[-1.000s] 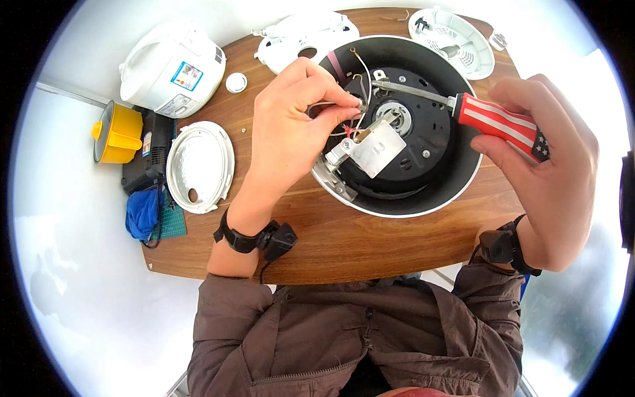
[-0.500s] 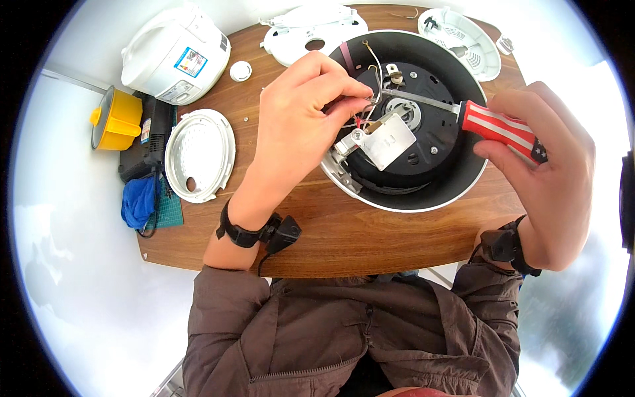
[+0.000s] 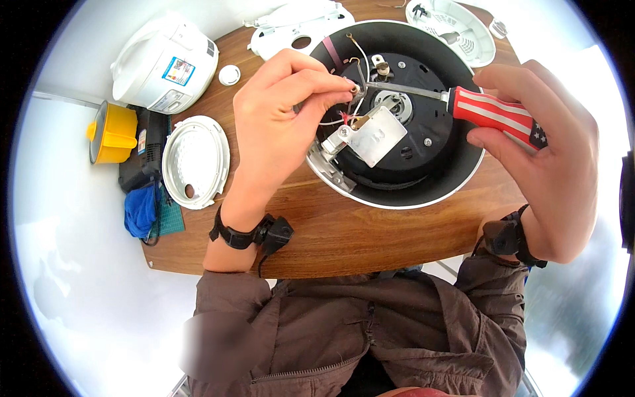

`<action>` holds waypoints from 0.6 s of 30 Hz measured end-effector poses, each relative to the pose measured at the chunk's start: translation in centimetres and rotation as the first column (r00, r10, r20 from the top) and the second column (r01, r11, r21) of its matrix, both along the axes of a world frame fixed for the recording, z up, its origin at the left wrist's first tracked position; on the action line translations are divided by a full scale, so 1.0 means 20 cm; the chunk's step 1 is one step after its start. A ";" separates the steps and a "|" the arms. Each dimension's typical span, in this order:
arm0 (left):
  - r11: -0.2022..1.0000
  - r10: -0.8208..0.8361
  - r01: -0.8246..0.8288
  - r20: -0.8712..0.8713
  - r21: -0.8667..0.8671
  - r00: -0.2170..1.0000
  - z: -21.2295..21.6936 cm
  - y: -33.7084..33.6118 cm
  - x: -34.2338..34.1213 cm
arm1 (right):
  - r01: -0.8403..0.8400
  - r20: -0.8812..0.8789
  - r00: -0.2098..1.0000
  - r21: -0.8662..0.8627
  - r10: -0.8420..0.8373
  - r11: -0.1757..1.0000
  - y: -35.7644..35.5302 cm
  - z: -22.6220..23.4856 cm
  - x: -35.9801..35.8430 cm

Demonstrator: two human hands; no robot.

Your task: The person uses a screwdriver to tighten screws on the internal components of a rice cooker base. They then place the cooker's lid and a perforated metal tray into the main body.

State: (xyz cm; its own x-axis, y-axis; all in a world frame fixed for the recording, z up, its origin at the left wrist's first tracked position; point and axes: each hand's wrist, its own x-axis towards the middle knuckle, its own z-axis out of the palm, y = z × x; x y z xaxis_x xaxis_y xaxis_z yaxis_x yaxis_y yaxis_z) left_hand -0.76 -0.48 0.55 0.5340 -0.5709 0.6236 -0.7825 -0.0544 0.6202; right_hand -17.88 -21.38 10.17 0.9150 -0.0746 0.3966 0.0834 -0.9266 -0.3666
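Observation:
My right hand [image 3: 546, 126] is wrapped around the red and white striped handle of a screwdriver [image 3: 493, 114]. Its shaft points left, with the tip beside my left fingertips. My left hand [image 3: 281, 109] pinches a small metal piece [image 3: 356, 90] by thumb and forefinger; the fingers partly hide it. Both hands work over an opened round cooker shell [image 3: 410, 200], dark inside with a white rim. Inside it sit a black round base [image 3: 423, 112], a silver metal plate [image 3: 379, 137] and a ceramic-looking terminal [image 3: 380, 66]. Thin wires [image 3: 357, 47] rise near my left fingertips.
A white rice cooker [image 3: 165, 66] stands at the far left, near a white cap [image 3: 229, 75]. A white round lid piece [image 3: 196, 162], yellow container [image 3: 118, 135], black case [image 3: 151, 149] and blue cloth [image 3: 139, 212] lie left. White covers [image 3: 301, 30] and a vented base [image 3: 469, 40] lie behind.
The view has shifted, so the table and its things appear further left and slightly higher. Both hands keep their grips, and the screwdriver tip stays close to my left fingertips.

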 end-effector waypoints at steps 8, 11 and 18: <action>0.995 -0.044 0.030 -0.151 -0.092 0.988 -0.02 -0.02 0.01 | -0.031 -0.018 0.999 -0.033 0.030 0.999 -0.03 0.00 0.00; 0.997 -0.044 0.033 -0.140 -0.076 0.989 -0.03 -0.02 0.03 | -0.056 -0.043 0.998 -0.073 0.053 0.996 -0.04 0.02 0.00; 1.000 -0.012 0.009 -0.119 -0.029 0.993 -0.03 -0.02 0.03 | -0.003 0.000 1.000 -0.068 0.003 0.998 -0.04 -0.04 0.02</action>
State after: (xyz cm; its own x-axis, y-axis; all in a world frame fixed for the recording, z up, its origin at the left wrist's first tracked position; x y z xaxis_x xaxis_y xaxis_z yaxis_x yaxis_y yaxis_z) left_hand -0.25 -0.97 0.05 0.5999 -0.5597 0.5718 -0.7031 -0.0278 0.7105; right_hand -17.55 -22.11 9.41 0.9149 -0.0444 0.4011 0.0868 -0.9491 -0.3029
